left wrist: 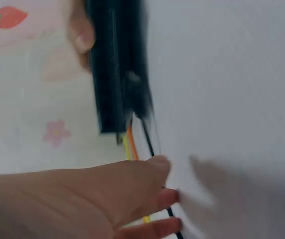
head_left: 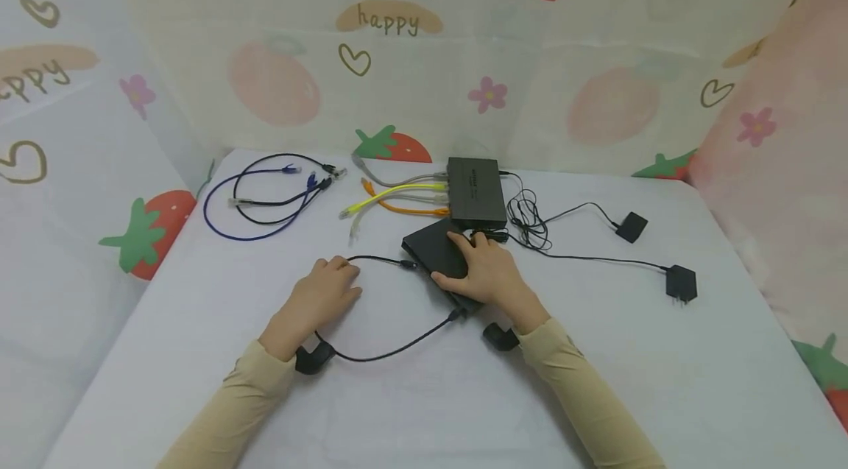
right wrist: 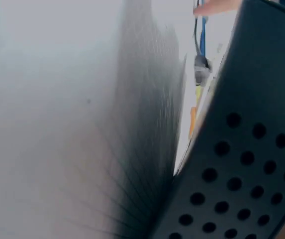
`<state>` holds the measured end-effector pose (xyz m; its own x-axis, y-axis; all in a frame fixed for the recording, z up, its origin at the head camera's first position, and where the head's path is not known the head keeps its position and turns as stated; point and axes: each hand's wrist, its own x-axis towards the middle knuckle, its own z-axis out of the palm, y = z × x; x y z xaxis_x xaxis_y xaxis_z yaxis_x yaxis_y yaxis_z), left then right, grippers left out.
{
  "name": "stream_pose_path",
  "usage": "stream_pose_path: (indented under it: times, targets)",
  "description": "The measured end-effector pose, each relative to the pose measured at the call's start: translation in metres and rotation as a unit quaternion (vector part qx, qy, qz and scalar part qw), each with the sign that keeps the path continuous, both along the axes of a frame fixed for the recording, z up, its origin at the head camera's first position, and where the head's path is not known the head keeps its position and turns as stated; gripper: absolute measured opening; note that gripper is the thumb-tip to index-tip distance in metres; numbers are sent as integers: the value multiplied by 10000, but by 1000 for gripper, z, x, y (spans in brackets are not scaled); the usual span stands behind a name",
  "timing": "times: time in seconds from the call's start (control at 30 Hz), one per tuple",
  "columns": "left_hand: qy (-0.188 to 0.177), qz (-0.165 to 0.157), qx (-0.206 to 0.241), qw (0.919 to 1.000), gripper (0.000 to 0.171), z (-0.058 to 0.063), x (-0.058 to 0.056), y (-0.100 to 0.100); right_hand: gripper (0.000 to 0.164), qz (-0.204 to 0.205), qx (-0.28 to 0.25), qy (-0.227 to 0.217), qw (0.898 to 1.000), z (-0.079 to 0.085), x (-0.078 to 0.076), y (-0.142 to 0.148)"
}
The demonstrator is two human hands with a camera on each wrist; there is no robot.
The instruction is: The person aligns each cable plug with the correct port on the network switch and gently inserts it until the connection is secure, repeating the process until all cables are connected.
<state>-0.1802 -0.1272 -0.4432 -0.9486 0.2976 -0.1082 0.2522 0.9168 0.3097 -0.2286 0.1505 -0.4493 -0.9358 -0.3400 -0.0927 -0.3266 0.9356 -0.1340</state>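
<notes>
A tilted black network switch (head_left: 437, 252) stands in the middle of the table in the head view. My right hand (head_left: 486, 270) grips it, thumb on the near face and fingers over the far edge. Its side with rows of round holes fills much of the right wrist view. A black cable plug (head_left: 409, 264) meets its left side; another black plug (head_left: 455, 314) is at its lower corner. Thin black cord (head_left: 380, 360) runs from there toward the left wrist. My left hand (head_left: 324, 292) hovers beside the cord, fingers loosely extended; part of the cord is hidden behind it.
Behind stands a second black switch (head_left: 477, 193) with yellow, orange and grey cables (head_left: 404, 196) on its left. Coiled power cords (head_left: 528, 222) lead right to two adapters (head_left: 681, 283). Blue and black network cables (head_left: 255, 237) lie at the back left.
</notes>
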Motion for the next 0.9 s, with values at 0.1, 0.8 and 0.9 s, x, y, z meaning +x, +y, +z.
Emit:
stream_pose_path:
  times: [0.1, 0.8, 0.9]
  targets:
    - [-244, 326, -56, 9992, 41, 4, 6, -19, 87, -14, 0, 31, 10000, 0, 1, -1]
    - [-848, 1439, -79, 9859, 32, 26, 44, -111, 91, 46, 137, 175, 9997, -3, 3, -4]
    - [-1004, 1655, -93, 9810, 31, 25, 46, -125, 91, 68, 150, 196, 9997, -3, 3, -5]
